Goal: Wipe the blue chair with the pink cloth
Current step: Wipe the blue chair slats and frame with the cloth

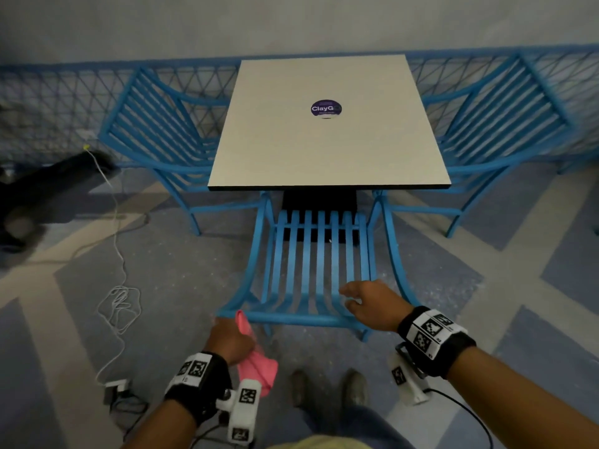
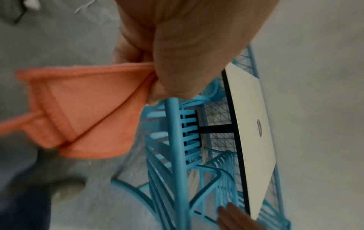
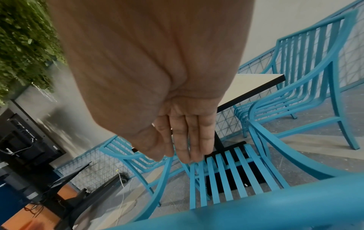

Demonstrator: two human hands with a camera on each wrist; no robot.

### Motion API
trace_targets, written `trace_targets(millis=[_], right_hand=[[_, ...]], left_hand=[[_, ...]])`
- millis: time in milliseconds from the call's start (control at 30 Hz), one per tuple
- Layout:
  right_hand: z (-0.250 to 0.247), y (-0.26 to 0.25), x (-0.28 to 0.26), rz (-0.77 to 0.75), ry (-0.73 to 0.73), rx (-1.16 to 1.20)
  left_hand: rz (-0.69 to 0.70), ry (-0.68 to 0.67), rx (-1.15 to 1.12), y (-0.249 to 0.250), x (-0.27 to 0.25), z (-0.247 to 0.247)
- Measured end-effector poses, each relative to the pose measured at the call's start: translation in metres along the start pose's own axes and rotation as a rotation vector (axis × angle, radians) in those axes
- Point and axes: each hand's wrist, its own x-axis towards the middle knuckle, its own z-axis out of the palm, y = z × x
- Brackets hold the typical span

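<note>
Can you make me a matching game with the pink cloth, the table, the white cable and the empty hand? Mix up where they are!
Things:
1. pink cloth
2. table
3. white cable
4. right hand

Places:
A. lying looped on the floor
B. over the slats of the blue chair, fingers straight
C. held in the left hand
D. standing between two more blue chairs

Pairs: 1-C, 2-D, 3-A, 4-B

A white square table (image 1: 327, 137) has a round purple sticker (image 1: 325, 108) on top; two more blue chairs (image 1: 168, 140) sit at its sides. A white cord (image 1: 118, 286) lies tangled on the floor; green leaves (image 3: 23, 38) hang on a wall.
</note>
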Motion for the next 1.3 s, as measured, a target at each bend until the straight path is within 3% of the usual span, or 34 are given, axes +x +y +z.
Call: trace_targets(millis=[233,400,533,667,767,833,967,1100,1167,1300], right_hand=[[-0.001,0.009,-0.008,0.034,-0.004,-0.015],[-0.001,0.016,-0.012,0.027,0.02,-0.037],[0.0,0.025,-0.014,0.045,0.025,-0.031],[0.001,0.028,-0.02,0.042,0.034,-0.022],[-0.001,0.034,-0.024,0.058,0.068,0.011],[-0.004,0.043,-0.028,0.082,0.103,0.04],[-0.007,0.064,-0.037,0.132,0.152,0.06],[-0.007,0.074,-0.045,0.165,0.187,0.053],[-0.007,0.08,-0.05,0.173,0.212,0.057],[-0.01,0.094,-0.059,0.198,0.255,0.075]], left_hand=[[-0.136,-0.168,-0.38,0.028,0.005,0.038],[-0.145,-0.227,-0.407,0.049,-0.003,0.047],[-0.047,-0.321,-0.387,0.073,-0.011,0.068],[0.032,-0.455,-0.218,0.105,-0.026,0.093],[-0.052,-0.548,-0.236,0.104,-0.019,0.093],[-0.139,-0.549,-0.409,0.089,-0.013,0.079],[-0.264,-0.473,-0.495,0.041,0.03,0.075],[-0.199,-0.372,-0.578,0.045,0.03,0.094],[-0.163,-0.386,-0.611,0.065,0.018,0.113],[-0.027,-0.459,-0.39,0.12,-0.029,0.126]])
